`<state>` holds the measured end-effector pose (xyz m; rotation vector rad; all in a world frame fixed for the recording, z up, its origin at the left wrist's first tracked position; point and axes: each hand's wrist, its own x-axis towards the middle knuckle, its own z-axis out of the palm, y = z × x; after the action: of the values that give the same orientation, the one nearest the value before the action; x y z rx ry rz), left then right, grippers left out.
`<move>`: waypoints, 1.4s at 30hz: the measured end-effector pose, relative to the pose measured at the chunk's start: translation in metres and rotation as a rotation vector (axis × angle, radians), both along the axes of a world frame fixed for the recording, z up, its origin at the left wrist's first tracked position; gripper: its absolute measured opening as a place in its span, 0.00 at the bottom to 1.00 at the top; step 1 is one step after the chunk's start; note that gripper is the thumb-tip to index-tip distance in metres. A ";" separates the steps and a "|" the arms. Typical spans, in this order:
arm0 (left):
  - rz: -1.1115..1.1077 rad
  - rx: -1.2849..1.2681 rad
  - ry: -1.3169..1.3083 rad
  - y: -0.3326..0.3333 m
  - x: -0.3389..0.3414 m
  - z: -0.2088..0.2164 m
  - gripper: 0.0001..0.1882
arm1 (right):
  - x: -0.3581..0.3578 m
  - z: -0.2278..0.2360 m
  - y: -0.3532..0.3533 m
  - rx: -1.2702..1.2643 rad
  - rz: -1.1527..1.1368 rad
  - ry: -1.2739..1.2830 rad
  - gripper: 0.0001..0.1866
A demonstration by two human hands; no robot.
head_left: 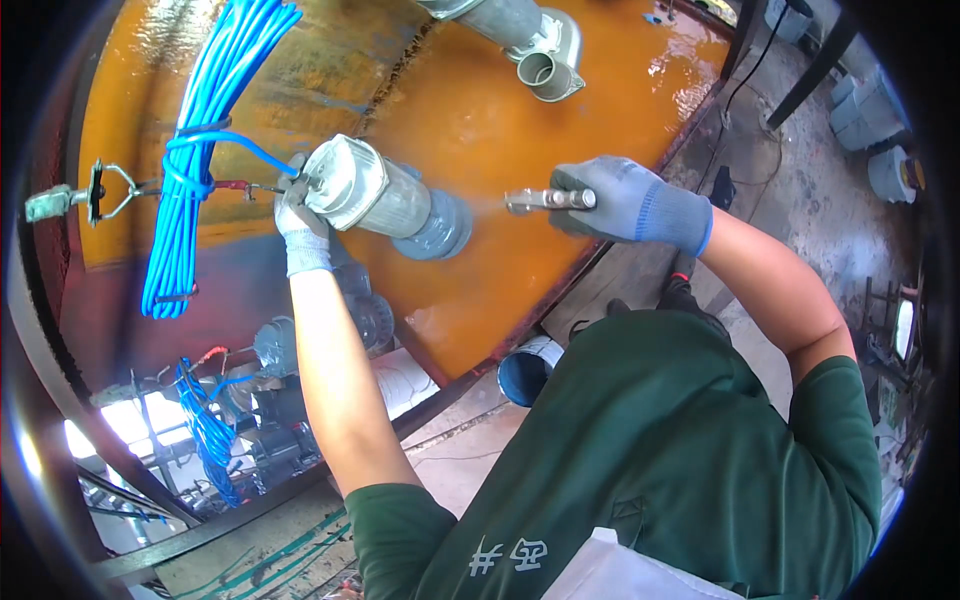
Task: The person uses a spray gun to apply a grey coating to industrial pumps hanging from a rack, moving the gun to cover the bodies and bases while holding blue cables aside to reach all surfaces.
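A grey metal submersible pump (368, 190) hangs tilted in front of me, its lower end coated in grey-blue paint. Gloved and bent around the pump's upper end, beside the cable entry, is my left hand (302, 222). My right hand (625, 200), also gloved, is closed around a metal spray gun (548, 200). The gun's nozzle points left at the pump's painted end, a short gap away, with a faint mist between them. A bundled blue cable (195, 215) runs to the pump and hangs next to a wire hook (122, 190).
Behind the pump is an orange, wet-looking panel (480, 310). Another grey pump (520, 45) is at the top. More pumps (285, 430) and a second blue cable bundle (207, 430) hang at lower left. A bucket (530, 370) stands near my legs; pale buckets (868, 118) are at far right.
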<state>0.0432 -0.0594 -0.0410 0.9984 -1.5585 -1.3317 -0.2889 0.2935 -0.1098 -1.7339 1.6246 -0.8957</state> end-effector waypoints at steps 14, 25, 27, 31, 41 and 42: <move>0.206 -0.118 0.034 -0.023 0.042 -0.021 0.28 | -0.016 -0.021 -0.015 -0.252 -0.090 -0.095 0.13; 0.740 -0.548 0.209 0.119 -0.012 0.034 0.22 | -0.004 -0.027 -0.027 -0.351 -0.153 0.082 0.15; 0.754 -0.927 0.120 0.156 -0.023 0.067 0.24 | 0.000 -0.007 -0.035 -0.312 -0.056 -0.064 0.15; 0.400 -1.438 -0.357 0.193 -0.068 0.147 0.30 | -0.023 0.009 -0.062 -0.399 -0.134 0.233 0.15; 0.444 -1.161 -0.416 0.196 -0.042 0.152 0.24 | -0.049 0.168 -0.114 -0.051 0.279 0.232 0.27; 0.455 -1.095 -0.377 0.197 -0.033 0.150 0.23 | -0.042 0.178 -0.133 0.032 0.261 0.405 0.26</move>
<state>0.0103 0.1372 0.1088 0.7946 -1.8154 0.1110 -0.3307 0.1606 0.0685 -2.1441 1.5875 -0.4108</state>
